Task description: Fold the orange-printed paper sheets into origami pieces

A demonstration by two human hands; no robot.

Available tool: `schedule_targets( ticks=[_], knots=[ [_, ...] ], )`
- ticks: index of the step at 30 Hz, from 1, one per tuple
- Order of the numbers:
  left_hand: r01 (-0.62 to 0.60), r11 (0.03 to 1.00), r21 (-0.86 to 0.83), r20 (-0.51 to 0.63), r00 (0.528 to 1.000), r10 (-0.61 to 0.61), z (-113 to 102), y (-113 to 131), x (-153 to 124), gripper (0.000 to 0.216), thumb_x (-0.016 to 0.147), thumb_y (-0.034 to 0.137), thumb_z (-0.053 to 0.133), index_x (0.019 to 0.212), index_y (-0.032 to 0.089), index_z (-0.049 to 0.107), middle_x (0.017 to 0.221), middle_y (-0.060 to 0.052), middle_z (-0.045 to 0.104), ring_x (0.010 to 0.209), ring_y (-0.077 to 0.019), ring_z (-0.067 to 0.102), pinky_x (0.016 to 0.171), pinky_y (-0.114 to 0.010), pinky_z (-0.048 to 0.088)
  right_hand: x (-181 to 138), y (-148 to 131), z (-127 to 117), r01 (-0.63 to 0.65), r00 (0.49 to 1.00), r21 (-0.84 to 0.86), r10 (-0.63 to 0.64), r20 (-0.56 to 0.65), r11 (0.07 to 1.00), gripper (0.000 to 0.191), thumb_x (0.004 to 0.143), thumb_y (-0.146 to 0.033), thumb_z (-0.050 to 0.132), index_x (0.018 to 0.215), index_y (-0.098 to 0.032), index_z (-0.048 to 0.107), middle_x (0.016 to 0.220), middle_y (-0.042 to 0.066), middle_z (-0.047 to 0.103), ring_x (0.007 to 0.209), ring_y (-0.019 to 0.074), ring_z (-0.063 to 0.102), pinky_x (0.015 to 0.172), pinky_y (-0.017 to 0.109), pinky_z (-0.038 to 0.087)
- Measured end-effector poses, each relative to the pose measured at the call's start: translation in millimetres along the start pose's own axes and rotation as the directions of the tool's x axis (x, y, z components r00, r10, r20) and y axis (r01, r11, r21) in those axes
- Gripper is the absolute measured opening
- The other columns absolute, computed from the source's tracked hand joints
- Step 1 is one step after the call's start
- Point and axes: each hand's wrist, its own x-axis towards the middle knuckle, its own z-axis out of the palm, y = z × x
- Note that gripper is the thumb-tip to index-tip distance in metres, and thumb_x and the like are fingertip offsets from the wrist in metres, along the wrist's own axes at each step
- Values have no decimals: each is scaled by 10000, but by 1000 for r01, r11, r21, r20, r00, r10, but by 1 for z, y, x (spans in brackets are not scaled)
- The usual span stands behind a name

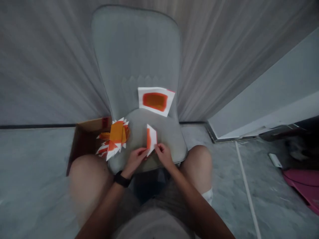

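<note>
Between my hands, above the front of the chair seat, is a folded piece of paper (152,139), white with an orange-red strip along its left side. My left hand (136,160), with a dark band at the wrist, pinches its lower left edge. At its lower right edge, my right hand (163,154) pinches it too. Farther back, a white sheet with a red-orange rectangle (155,101) leans where the seat meets the backrest. To the left lies a pile of folded orange and white paper pieces (116,136), overhanging the seat's left side.
The grey chair (137,43) faces me, its back to a grey wall or curtain. An open cardboard box (86,136) stands on the floor at left, partly behind my knee. At far right are a pink object (302,186) and a small white object (275,160).
</note>
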Motion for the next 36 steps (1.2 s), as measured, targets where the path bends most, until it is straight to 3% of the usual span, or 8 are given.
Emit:
schedule_targets(
  ticks=[8, 11, 15, 21, 26, 30, 36],
  knots=[
    [41, 999, -20, 7, 999, -40, -7, -10, -14, 486, 754, 650, 811, 874, 179, 820, 693, -36, 708, 629, -160, 577, 608, -265, 442, 2, -3, -6, -73, 991, 39, 68, 115, 997, 441, 920, -646, 550, 823, -227, 649, 735, 33, 686, 710, 204, 617, 707, 330, 499],
    [112, 993, -26, -17, 994, -112, -7, -15, -30, 505, 760, 663, 812, 924, 186, 820, 761, -48, 739, 663, -165, 617, 608, -259, 471, -14, 3, -7, -121, 978, 65, 108, 177, 990, 432, 932, -641, 567, 850, -229, 668, 739, 29, 701, 720, 210, 647, 742, 339, 516],
    [154, 976, -156, -58, 985, -164, -5, -12, -44, 551, 765, 677, 816, 996, 176, 795, 921, -67, 774, 792, -172, 677, 699, -256, 537, -49, 10, -11, -178, 941, 56, 154, 300, 982, 417, 953, -624, 572, 884, -231, 692, 753, 24, 717, 728, 208, 664, 724, 328, 509],
    [105, 925, -366, -220, 956, -195, -1, 1, -34, 579, 752, 668, 833, 1076, 197, 746, 1055, -68, 791, 890, -172, 724, 799, -258, 571, -57, 3, -17, -48, 896, -83, 79, 437, 995, 327, 1004, -489, 564, 882, -232, 726, 800, 33, 758, 739, 196, 675, 708, 310, 472],
    [97, 875, -474, -216, 951, -222, -1, 7, -25, 599, 748, 626, 854, 1172, 229, 711, 1188, -76, 788, 986, -178, 749, 860, -274, 583, -43, -3, -25, 4, 843, -89, 44, 537, 996, 299, 1020, -410, 535, 853, -233, 709, 752, 25, 745, 705, 190, 674, 691, 303, 457],
    [125, 859, -496, -270, 918, -290, 0, 4, -23, 531, 766, 613, 848, 1086, 207, 728, 1105, -73, 806, 908, -173, 756, 778, -267, 581, -44, -7, -30, -12, 845, -61, 43, 532, 998, 340, 1032, -435, 502, 818, -237, 678, 723, 13, 713, 686, 182, 637, 672, 297, 444],
    [130, 865, -485, -278, 915, -293, 3, -1, -26, 545, 763, 597, 863, 1107, 187, 762, 1101, -87, 801, 938, -184, 756, 775, -268, 591, -52, -2, -27, -61, 929, -81, 86, 361, 995, 344, 1012, -462, 478, 851, -236, 682, 737, 8, 675, 705, 183, 584, 653, 295, 420]
  ],
)
